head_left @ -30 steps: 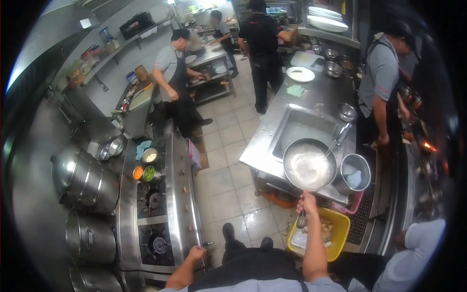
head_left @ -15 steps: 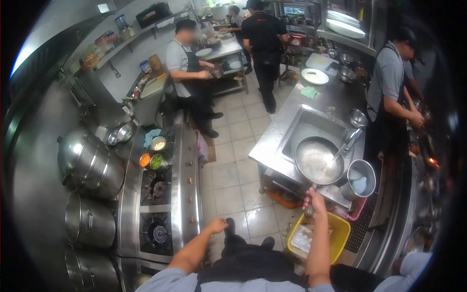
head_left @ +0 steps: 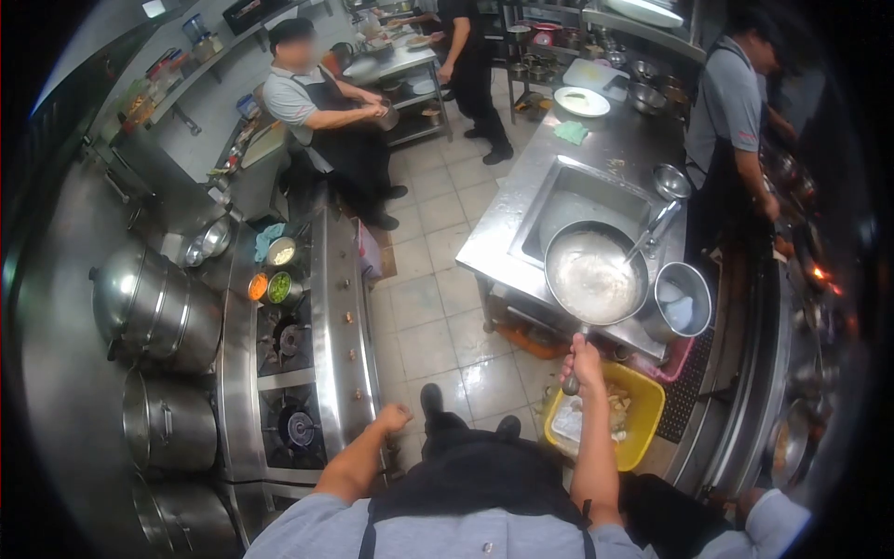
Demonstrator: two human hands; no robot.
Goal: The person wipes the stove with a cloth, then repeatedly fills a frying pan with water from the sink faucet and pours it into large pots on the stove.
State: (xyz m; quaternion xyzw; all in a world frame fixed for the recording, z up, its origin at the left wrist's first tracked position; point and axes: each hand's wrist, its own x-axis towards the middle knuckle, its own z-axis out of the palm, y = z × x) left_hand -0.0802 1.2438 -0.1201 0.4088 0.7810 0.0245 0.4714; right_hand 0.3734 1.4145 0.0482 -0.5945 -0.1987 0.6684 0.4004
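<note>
My right hand (head_left: 583,365) is wrapped round the handle of a large frying pan (head_left: 596,317). The pan is over the near end of the sink (head_left: 605,197), beneath the tap (head_left: 656,229), and whitish, cloudy water covers its inside. Just right of the pan stands a tall metal pot (head_left: 700,324) with something pale blue in it. A yellow bin (head_left: 656,410) with scraps and a white packet inside is below my right forearm. My left hand (head_left: 395,417) hangs beside the stove front, its fingers curled in a loose fist with nothing visible in them.
At left, a gas stove (head_left: 321,373) holds small containers of chopped vegetables (head_left: 279,287); large stockpots (head_left: 172,419) stand beyond. One co-worker (head_left: 326,112) holds a pot, another (head_left: 736,121) works at the right, and a third (head_left: 470,84) stands farther back. A plate (head_left: 582,102) lies on the steel counter.
The view has tilted and shifted, so most things sit higher or farther left. My right hand keeps its grip on the frying pan. The co-worker in black has turned and moved left.
</note>
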